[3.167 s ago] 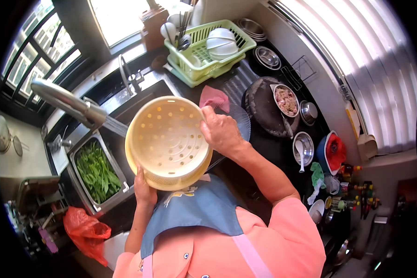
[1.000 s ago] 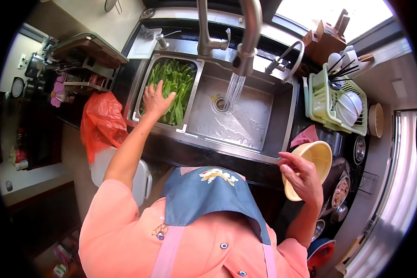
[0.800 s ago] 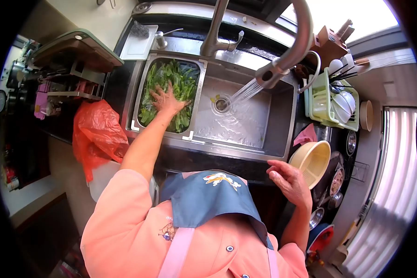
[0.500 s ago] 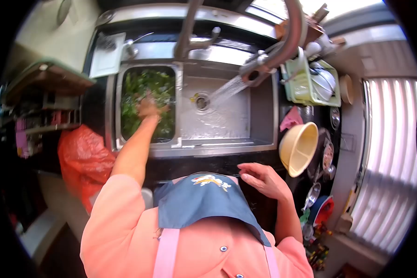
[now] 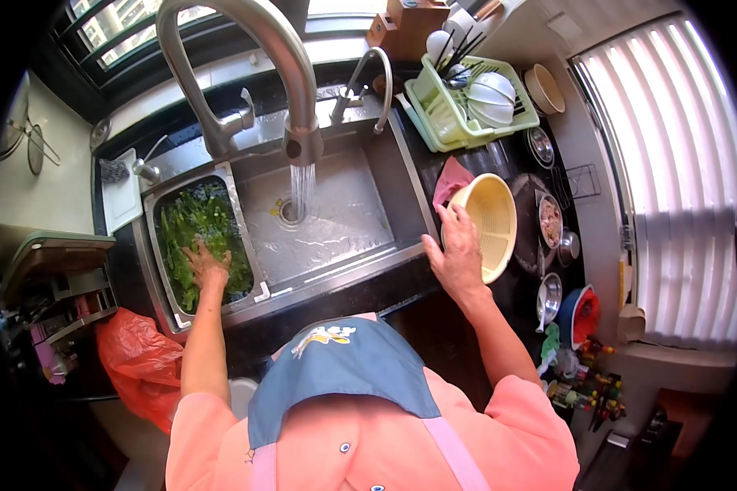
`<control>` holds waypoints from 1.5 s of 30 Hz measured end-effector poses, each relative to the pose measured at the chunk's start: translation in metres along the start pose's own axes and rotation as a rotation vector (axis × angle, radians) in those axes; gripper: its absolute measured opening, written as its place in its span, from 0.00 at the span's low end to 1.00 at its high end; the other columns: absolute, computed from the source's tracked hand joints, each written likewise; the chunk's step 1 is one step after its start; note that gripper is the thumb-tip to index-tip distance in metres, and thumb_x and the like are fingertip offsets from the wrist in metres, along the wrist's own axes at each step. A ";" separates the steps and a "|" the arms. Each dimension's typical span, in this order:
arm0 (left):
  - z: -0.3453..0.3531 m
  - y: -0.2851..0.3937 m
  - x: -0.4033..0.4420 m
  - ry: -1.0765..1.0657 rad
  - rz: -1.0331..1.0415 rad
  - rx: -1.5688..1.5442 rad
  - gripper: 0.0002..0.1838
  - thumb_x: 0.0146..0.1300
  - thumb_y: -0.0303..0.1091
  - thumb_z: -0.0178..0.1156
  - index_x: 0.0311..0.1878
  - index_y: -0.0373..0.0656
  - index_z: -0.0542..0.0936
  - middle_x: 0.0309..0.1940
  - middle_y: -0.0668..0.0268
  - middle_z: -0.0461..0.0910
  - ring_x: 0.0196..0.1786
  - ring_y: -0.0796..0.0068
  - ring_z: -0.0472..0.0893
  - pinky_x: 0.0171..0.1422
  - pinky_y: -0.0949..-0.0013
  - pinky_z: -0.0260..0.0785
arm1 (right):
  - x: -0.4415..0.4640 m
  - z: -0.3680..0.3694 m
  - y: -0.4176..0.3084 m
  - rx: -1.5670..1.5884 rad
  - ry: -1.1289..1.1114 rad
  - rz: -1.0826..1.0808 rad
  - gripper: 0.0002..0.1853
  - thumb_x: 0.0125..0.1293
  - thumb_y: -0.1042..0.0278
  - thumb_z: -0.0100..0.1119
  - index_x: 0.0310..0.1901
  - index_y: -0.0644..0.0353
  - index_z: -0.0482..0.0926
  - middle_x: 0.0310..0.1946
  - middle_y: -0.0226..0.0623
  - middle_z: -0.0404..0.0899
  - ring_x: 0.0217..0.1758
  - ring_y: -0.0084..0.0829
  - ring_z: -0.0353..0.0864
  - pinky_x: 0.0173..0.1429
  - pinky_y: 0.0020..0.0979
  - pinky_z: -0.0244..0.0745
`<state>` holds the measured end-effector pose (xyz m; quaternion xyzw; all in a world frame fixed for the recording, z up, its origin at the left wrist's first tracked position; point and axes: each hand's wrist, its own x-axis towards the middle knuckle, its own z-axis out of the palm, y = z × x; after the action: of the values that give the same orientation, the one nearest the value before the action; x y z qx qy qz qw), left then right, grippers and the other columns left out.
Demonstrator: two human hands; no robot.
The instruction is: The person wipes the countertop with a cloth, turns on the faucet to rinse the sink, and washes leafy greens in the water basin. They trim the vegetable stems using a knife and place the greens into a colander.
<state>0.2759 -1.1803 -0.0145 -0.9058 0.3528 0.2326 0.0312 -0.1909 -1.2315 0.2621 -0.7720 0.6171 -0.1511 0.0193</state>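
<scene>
My left hand presses with spread fingers on the leafy greens, which lie in water in a metal tray over the left side of the sink. My right hand is at the near left rim of a cream colander, fingers apart; whether it touches the rim is hard to tell. A pink cloth lies just behind the colander. Water runs from the faucet into the sink basin, near the drain.
A green dish rack with white bowls stands behind the colander. To the right are a dish of meat, metal bowls and a blue bowl. A red plastic bag hangs at the left edge.
The view has turned. My right hand has moved from the counter's front edge to the colander, which earlier both hands held over the sink. My left hand remains among the greens, now lower in the tray.
</scene>
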 end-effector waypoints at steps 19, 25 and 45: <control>-0.022 0.009 -0.040 -0.245 0.043 0.182 0.54 0.67 0.51 0.64 0.85 0.61 0.38 0.85 0.53 0.32 0.83 0.41 0.46 0.77 0.29 0.52 | 0.043 -0.019 0.004 0.060 -0.032 -0.069 0.25 0.62 0.61 0.70 0.60 0.60 0.81 0.67 0.55 0.69 0.68 0.55 0.69 0.72 0.49 0.66; -0.001 -0.007 -0.033 -0.197 0.056 0.173 0.52 0.70 0.53 0.61 0.85 0.63 0.36 0.85 0.53 0.31 0.82 0.39 0.51 0.75 0.24 0.52 | 0.060 -0.033 0.013 0.061 0.033 -0.095 0.23 0.62 0.61 0.70 0.58 0.59 0.83 0.66 0.52 0.70 0.65 0.53 0.72 0.69 0.49 0.68; 0.026 -0.037 0.002 -0.095 0.194 0.307 0.57 0.67 0.40 0.66 0.84 0.61 0.31 0.83 0.44 0.38 0.72 0.29 0.67 0.74 0.40 0.66 | -0.136 0.045 0.244 1.872 0.099 1.369 0.29 0.70 0.52 0.65 0.67 0.56 0.72 0.59 0.42 0.81 0.62 0.40 0.82 0.69 0.47 0.74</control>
<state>0.2911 -1.1475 -0.0422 -0.8402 0.4678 0.2206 0.1630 -0.4371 -1.1657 0.1381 0.0461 0.5528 -0.5362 0.6363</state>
